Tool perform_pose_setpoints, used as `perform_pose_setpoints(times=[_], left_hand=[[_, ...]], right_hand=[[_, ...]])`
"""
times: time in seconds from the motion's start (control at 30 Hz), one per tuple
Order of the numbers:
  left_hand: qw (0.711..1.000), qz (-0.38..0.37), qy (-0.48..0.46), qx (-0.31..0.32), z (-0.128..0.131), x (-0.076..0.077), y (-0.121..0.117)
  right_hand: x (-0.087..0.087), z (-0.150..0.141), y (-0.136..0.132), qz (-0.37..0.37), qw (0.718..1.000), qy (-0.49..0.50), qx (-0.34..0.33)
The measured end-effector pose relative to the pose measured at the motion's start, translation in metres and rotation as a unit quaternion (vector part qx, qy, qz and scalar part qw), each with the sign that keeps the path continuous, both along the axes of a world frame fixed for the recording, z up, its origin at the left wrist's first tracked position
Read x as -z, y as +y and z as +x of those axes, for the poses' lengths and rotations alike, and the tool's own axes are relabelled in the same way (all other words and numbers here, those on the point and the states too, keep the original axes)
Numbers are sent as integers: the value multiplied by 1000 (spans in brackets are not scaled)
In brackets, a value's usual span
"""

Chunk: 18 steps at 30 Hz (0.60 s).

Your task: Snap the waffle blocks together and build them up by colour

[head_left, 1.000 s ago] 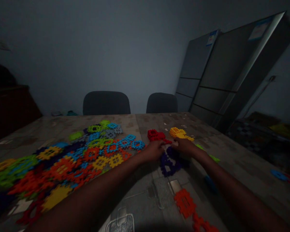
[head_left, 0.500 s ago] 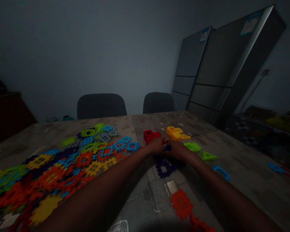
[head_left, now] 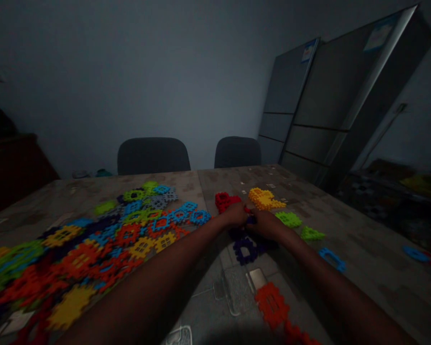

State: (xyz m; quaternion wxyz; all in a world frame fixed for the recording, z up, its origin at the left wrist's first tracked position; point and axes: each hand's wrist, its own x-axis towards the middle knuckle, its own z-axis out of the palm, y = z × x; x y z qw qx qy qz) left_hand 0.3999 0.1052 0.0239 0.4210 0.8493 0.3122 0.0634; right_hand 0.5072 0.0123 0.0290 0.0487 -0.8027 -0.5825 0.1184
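Observation:
My left hand (head_left: 237,214) and my right hand (head_left: 266,223) meet over the table, fingers closed. Between them shows a dark purple interlocking building piece (head_left: 251,220), with a small bit of red at the fingertips. Much of what they grip is hidden. Just below, a purple piece with a round opening (head_left: 244,251) sits close to my right hand, and I cannot tell whether it is joined to the held one. Behind my left hand lie red interlocking pieces (head_left: 224,201). Beyond my right hand is a cluster of yellow pieces (head_left: 264,198).
A large heap of mixed interlocking pieces (head_left: 127,235) covers the table's left side. Green pieces (head_left: 288,219) and a blue piece (head_left: 332,259) lie to the right. Near the front is an orange piece (head_left: 272,304). Two chairs (head_left: 153,155) stand behind the table (head_left: 208,287).
The view has shifted slightly, so everything appears a little further right. Both hands stay together around the purple piece, with barely any movement over the table.

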Motion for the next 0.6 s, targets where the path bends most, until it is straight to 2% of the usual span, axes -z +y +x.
perform_pose_setpoints(times=[0.17,0.3,0.6], left_hand=[[999,-2,-14,-31,-6,-9,0],[998,-8,-47,-38,-23,-12,2],[995,-55,-65,-55,-71,-2,5]], right_hand=[[-1,6,0,5,1000,8,-1],[-8,14,2,13,1000,-1,20],[-12,1,2,-6,1000,-11,15]])
